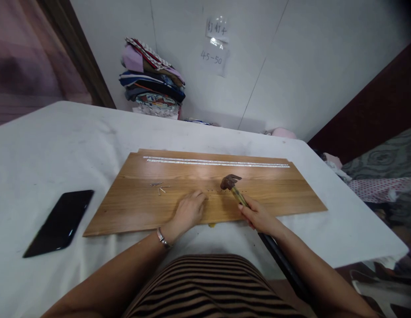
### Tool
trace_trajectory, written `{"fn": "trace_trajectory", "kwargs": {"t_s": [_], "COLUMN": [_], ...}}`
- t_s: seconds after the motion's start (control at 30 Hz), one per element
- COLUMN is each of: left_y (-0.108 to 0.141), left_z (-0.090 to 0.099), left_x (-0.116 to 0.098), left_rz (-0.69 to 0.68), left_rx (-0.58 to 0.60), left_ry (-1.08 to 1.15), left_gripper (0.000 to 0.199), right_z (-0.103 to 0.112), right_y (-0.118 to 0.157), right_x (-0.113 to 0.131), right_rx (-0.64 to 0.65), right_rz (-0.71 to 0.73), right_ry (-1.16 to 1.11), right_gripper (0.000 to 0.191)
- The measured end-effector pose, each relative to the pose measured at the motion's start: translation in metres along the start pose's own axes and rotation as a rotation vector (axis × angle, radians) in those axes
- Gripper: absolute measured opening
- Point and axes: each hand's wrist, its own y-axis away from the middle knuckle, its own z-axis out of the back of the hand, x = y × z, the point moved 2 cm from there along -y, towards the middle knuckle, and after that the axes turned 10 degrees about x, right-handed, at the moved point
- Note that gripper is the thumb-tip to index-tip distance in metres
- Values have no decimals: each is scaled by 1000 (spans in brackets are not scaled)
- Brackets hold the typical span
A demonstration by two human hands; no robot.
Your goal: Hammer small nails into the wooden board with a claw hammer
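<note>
My right hand (256,215) is wrapped round the handle of a claw hammer (238,194). The hammer's rusty head is over the middle of a brown wooden board (126,207), its claw pointing right. Left of the hammer, my left hand (189,208) rests on the board with its fingers curled together; whatever they pinch is too small to make out. A row of small dark dots, perhaps nail heads, runs across the board between and beyond the hands. Several loose nails (161,190) lie on the board to the left of my left hand.
Two white measuring strips (218,163) run along the board's far side. A black phone or tablet (59,223) lies on the white-covered table (106,132) at left. Folded cloths (152,84) are stacked against the wall, which bears paper signs (213,57).
</note>
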Motion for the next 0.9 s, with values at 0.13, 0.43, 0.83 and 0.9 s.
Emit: {"fn": "trace_trajectory", "kwargs": {"t_s": [0.13, 0.43, 0.83, 0.9], "left_y": [1, 3, -1, -1], "left_z": [2, 3, -3, -3], "left_x": [0, 2, 3, 2], "left_rz": [-21, -44, 15, 19], "left_rx": [11, -46, -19, -20], "left_ry": [4, 86, 13, -5], "left_gripper": [26, 25, 26, 24], "right_z": [-4, -1, 0, 0], "right_y": [-4, -2, -1, -1], "right_x": [-2, -1, -1, 0], "right_rx": [32, -2, 0, 5], "right_rz": [-16, -1, 3, 15], "right_ry": [9, 1, 30, 34], "right_gripper": [34, 30, 29, 28]}}
